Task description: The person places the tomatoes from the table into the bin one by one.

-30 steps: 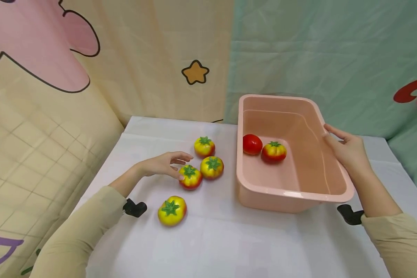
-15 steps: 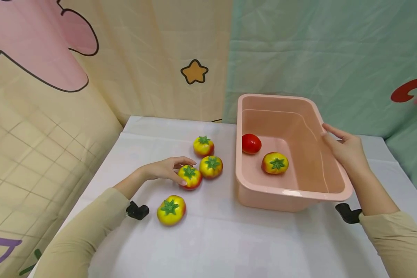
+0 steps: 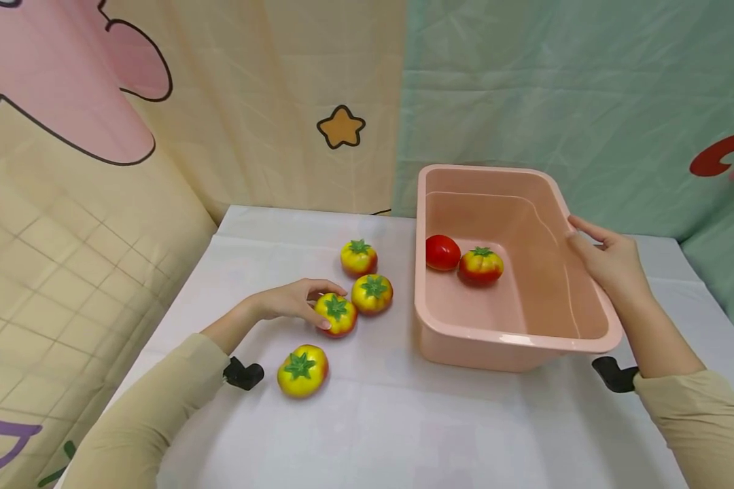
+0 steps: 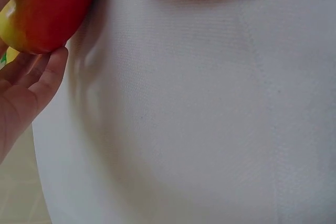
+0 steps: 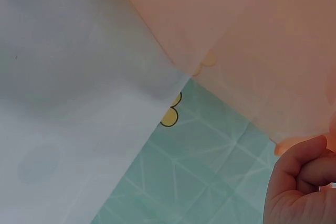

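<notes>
Where the left grip [image 3: 293,300] works: thumb and fingers are curled round the held fruit [image 3: 335,316], left of centre on the tabletop [image 3: 367,435]. The step in hand looks like taking hold of it; the left wrist view crops it, so whether its weight is off the cloth is hard to tell.
Near fruit [image 3: 303,372]: loose, closer to the person, apart from the others.
Back fruit [image 3: 359,259]: loose, beyond the held fruit, green leaves up.
Middle fruit [image 3: 372,296]: just right of the held fruit. The next move, I judge, calls for a snug pinch and a straight lift so this neighbour is not knocked.
Bin [image 3: 465,353]: pink and deep; the red fruit [image 3: 443,253] and the yellow fruit [image 3: 481,266] lie inside, side by side near its left wall.
Right grip [image 3: 612,261]: pinching the bin's right rim, apparently to steady it; a firm hold there should help if the bin is loaded.
Surface: white cloth with soft creases, its far edge close to the hangings.
Room: beige curtain [image 3: 251,102] at left with a pink figure [image 3: 67,81] and an orange star [image 3: 341,127], then green curtain [image 3: 556,81] with a red mark [image 3: 712,155].
</notes>
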A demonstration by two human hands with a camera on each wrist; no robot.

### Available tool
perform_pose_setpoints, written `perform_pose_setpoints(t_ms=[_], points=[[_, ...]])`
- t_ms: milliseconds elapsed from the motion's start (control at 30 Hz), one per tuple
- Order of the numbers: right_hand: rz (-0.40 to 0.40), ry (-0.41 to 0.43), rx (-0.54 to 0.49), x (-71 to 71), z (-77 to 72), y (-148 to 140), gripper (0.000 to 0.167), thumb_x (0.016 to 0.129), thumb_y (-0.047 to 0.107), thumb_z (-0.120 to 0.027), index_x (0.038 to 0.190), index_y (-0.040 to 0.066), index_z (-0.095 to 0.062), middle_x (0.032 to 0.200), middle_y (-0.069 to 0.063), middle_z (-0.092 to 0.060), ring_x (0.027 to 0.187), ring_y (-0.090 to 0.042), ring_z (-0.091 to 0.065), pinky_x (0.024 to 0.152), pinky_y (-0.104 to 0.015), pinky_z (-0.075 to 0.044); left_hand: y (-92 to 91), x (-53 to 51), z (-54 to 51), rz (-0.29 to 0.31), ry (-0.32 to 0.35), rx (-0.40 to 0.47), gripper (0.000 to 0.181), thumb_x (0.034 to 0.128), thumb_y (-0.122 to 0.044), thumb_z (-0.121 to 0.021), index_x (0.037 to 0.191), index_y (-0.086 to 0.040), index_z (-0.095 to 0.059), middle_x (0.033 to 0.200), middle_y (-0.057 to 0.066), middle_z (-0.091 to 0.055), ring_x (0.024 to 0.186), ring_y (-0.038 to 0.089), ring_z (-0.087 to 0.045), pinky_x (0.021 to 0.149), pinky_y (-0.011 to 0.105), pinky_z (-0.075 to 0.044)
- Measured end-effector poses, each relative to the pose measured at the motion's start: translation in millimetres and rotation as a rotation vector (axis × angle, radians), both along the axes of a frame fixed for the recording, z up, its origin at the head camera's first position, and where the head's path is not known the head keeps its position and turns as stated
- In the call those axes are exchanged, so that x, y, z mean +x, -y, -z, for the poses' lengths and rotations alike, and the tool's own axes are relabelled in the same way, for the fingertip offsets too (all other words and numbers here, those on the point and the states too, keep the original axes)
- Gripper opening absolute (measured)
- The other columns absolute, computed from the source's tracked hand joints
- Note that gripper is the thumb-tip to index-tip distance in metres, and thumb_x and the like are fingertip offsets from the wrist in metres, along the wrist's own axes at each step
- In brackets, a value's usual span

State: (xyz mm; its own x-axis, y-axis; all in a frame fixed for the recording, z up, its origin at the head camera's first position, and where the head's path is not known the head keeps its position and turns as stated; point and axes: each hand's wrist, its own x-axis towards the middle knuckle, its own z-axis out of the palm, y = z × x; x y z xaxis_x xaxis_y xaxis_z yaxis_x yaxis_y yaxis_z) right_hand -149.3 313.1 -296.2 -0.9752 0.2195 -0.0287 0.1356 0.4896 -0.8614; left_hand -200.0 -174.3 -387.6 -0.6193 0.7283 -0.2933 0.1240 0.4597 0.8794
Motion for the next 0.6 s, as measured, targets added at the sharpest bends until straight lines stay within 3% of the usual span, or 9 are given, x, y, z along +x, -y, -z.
perform_pose_setpoints(t_ms=[233,400,600], points=[[0.004,0.015,-0.017,0.8,0.5,1,0.061,0.090,0.045,-0.053,0.143,0.018,-0.038,0.068,0.030,-0.057,0.063,0.004,-0.061,0.056,-0.018,-0.051,-0.6,0.2,-9.3,0.001,-0.022,-0.024,0.054,0.0781,-0.019,-0.075,0.128,-0.016,-0.054,0.129,0.002,-0.050,0.113,0.025,-0.043,0.096,0.039,-0.035],[0.003,0.012,-0.017,1.0,0.4,1,0.060,0.090,0.044,-0.053,0.142,0.018,-0.038,0.068,0.030,-0.057,0.063,0.005,-0.061,0.056,-0.018,-0.051,-6.4,-3.0,-28.9,0.022,-0.054,-0.011,0.055,0.0778,-0.021,-0.075,0.128,-0.017,-0.054,0.130,-0.001,-0.049,0.115,0.023,-0.044,0.097,0.040,-0.037],[0.008,0.004,-0.004,-0.3,0.3,1,0.061,0.090,0.045,-0.054,0.142,0.017,-0.039,0.066,0.031,-0.057,0.062,0.005,-0.061,0.055,-0.017,-0.051,-13.5,-5.2,-50.0,0.043,-0.125,0.012,0.058,0.0783,-0.019,-0.075,0.130,-0.009,-0.051,0.131,0.001,-0.049,0.117,0.023,-0.044,0.099,0.042,-0.036]])
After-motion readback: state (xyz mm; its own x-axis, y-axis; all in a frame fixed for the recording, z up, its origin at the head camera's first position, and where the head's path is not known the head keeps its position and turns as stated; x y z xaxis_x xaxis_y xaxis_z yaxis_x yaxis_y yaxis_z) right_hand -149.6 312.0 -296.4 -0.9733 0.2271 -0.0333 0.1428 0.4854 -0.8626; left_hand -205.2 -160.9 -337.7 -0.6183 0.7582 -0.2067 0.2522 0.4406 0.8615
